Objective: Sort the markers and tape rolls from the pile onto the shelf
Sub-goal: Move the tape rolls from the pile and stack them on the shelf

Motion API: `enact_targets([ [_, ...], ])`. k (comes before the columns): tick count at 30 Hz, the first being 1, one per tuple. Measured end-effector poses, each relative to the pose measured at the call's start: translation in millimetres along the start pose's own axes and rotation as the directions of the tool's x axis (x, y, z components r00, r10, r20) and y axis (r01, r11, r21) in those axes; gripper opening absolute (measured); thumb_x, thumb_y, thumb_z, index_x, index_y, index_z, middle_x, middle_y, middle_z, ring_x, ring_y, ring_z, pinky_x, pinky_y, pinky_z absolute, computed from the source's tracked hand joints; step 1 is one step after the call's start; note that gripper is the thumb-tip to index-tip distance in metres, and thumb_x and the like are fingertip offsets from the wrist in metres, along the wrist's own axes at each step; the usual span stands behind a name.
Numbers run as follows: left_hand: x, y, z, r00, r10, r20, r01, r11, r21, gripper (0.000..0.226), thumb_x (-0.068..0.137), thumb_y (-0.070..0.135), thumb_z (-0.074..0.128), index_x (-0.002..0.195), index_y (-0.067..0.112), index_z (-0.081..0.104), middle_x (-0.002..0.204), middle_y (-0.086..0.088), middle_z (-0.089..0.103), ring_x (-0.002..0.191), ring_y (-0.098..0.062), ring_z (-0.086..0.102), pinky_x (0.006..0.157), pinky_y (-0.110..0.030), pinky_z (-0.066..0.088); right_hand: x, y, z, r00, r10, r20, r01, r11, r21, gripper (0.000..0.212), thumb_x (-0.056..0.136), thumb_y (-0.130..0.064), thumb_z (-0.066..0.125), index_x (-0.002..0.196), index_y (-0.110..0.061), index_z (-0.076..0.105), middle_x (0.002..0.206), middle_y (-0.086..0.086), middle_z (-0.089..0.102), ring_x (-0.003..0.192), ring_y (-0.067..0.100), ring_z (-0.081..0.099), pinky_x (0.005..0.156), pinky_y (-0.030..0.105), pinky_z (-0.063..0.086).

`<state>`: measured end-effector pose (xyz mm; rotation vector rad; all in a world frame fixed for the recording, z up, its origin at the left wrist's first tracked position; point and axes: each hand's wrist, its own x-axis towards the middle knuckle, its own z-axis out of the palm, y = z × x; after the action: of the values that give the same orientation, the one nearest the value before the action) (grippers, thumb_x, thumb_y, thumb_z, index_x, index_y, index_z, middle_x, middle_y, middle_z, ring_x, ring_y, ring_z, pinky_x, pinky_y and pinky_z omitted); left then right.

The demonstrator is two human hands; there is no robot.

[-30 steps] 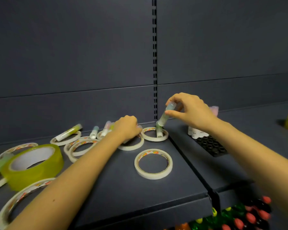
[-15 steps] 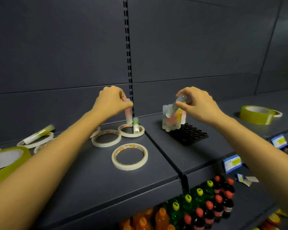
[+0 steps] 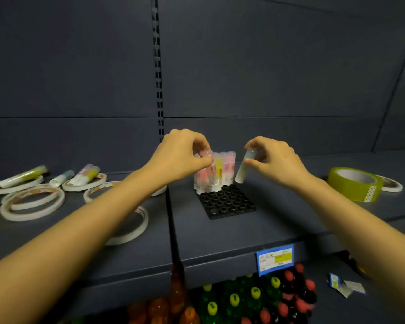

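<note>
Now the right hand, grip clamped on a pale marker held near upright, hangs just right of the rack by the shelf's back edge, while the left hand pinches a pink marker among those standing in it.

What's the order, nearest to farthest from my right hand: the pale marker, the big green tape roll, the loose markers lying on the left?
From the right hand:
1. Pale marker: pinched in that hand.
2. Green tape roll: on the shelf, to its right.
3. Loose markers: far left, beyond the left hand.
</note>
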<state>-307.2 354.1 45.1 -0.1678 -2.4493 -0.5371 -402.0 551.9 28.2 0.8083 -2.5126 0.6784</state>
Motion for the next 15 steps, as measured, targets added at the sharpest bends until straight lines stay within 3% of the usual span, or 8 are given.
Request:
enact_targets([
  [5,6,21,39,0.998,-0.042,-0.037,0.047,0.99,0.136,0.013,0.079,0.028,0.066,0.088,0.02,0.07,0.084,0.007,0.07,0.068,-0.009,0.053,0.078,-0.025,0.048,6,29,8,0.996,-0.084,0.026,0.082,0.995,0.062,0.025,0.084,-0.032,0.064,0.108,-0.029,0.059,0.099,-0.007,0.064,0.087,0.02,0.061,0.079,0.036,0.05],
  [9,10,31,60,0.992,-0.114,-0.045,0.122,0.965,0.234,0.014,0.079,0.027,0.063,0.089,0.019,0.069,0.085,0.004,0.072,0.078,-0.017,0.062,0.081,-0.03,0.05,11,44,17,0.989,-0.147,0.023,0.143,0.983,0.114,0.022,0.083,-0.032,0.065,0.105,-0.03,0.06,0.098,-0.011,0.064,0.086,0.015,0.06,0.076,0.032,0.048],
  [15,20,38,72,0.984,-0.171,-0.052,0.179,0.926,0.332,0.017,0.082,0.026,0.06,0.091,0.015,0.07,0.084,-0.001,0.07,0.075,-0.017,0.06,0.076,-0.029,0.05,18,54,23,0.975,-0.22,0.019,0.213,0.962,0.17,0.023,0.084,-0.033,0.064,0.106,-0.031,0.059,0.097,-0.013,0.062,0.082,0.011,0.059,0.075,0.032,0.05],
])
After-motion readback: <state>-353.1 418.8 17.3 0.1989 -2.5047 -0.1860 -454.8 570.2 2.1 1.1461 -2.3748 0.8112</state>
